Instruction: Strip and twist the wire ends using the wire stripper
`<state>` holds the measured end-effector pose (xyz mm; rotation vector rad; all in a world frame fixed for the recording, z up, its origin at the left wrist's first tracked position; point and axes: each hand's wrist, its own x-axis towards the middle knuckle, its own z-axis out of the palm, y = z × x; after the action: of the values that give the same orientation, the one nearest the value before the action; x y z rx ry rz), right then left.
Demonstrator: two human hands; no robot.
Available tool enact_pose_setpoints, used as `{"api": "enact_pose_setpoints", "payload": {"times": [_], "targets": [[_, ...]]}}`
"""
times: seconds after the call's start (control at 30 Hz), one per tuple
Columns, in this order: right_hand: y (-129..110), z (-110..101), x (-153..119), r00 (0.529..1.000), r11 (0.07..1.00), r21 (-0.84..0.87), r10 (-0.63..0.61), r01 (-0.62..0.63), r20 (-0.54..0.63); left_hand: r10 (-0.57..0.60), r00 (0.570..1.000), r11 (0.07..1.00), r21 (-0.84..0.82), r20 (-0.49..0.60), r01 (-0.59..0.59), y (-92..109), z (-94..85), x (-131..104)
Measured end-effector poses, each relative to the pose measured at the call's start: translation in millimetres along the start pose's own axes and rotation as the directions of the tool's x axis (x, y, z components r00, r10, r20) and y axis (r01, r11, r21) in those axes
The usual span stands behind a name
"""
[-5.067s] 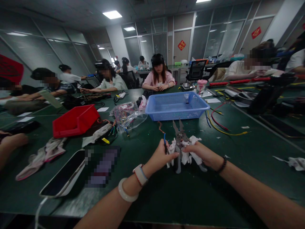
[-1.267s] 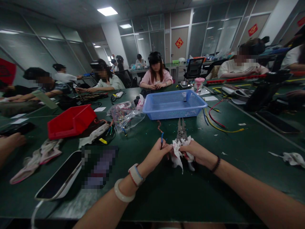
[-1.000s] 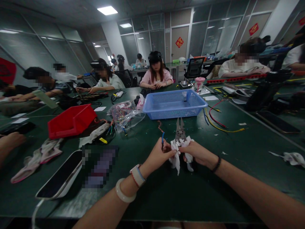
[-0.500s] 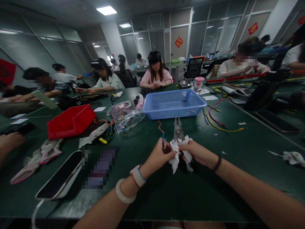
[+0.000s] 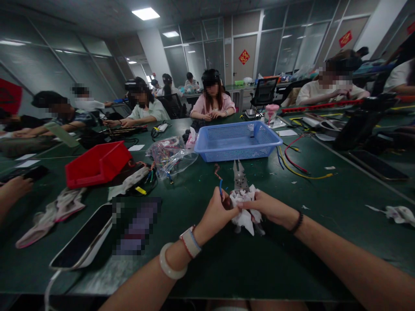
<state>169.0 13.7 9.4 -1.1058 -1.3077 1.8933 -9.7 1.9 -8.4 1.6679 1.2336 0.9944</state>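
My left hand (image 5: 223,206) is closed on a blue insulated wire (image 5: 221,185), whose bare twisted copper end sticks up past my fingers. Its thumb presses on crumpled white tissue (image 5: 244,219). My right hand (image 5: 270,208) grips the same tissue, bunched around the handles of metal wire strippers (image 5: 240,178). The strippers' jaws point away from me, slightly parted, with nothing visible between them. Tissue and fingers hide the handles. Just beyond the jaws stands a blue perforated basket (image 5: 233,154).
Left of my hands are a red bin (image 5: 97,166), a clear bag of wires (image 5: 171,157), gloves (image 5: 69,203) and a phone on a white charger (image 5: 82,237). Loose coloured wires (image 5: 301,172) and a crumpled tissue (image 5: 399,214) lie right. Co-workers sit around; one's hand (image 5: 14,190) is at left.
The wire strippers' jaws have swung a little to the left. The tissue has shifted and bunched differently, and my hands have come closer together over it.
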Motion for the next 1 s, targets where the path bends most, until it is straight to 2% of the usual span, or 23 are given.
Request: {"api": "enact_pose_setpoints", "payload": {"times": [0.23, 0.47, 0.67, 0.83, 1.0], "targets": [[2.5, 2.4, 2.2, 0.991, 0.999, 0.044, 0.023, -0.017, -0.136, -0.002, 0.999, 1.000, 0.002, 0.038, 0.002, 2.2, 0.0, -1.2], [1.7, 0.0, 3.8, 0.974, 0.996, 0.011, -0.089, 0.093, -0.209, -0.069, 0.990, 0.992, -0.093, 0.123, 0.081, 6.7, 1.4, -3.7], [3.6, 1.8, 2.7, 0.972, 0.991, -0.086, -0.120, 0.105, -0.200, -0.073, 0.996, 0.997, 0.039, 0.042, 0.072, 1.6, 4.5, -3.5], [3.2, 4.9, 1.3, 0.971, 0.996, -0.064, -0.078, 0.066, -0.226, -0.054, 0.999, 0.997, 0.046, -0.008, 0.054, 1.8, 5.2, -3.5], [4.2, 4.1, 1.7, 0.964, 0.992, -0.022, -0.124, 0.122, -0.236, -0.067, 0.996, 0.997, 0.026, -0.056, 0.069, 3.7, 2.3, 0.0]]}}
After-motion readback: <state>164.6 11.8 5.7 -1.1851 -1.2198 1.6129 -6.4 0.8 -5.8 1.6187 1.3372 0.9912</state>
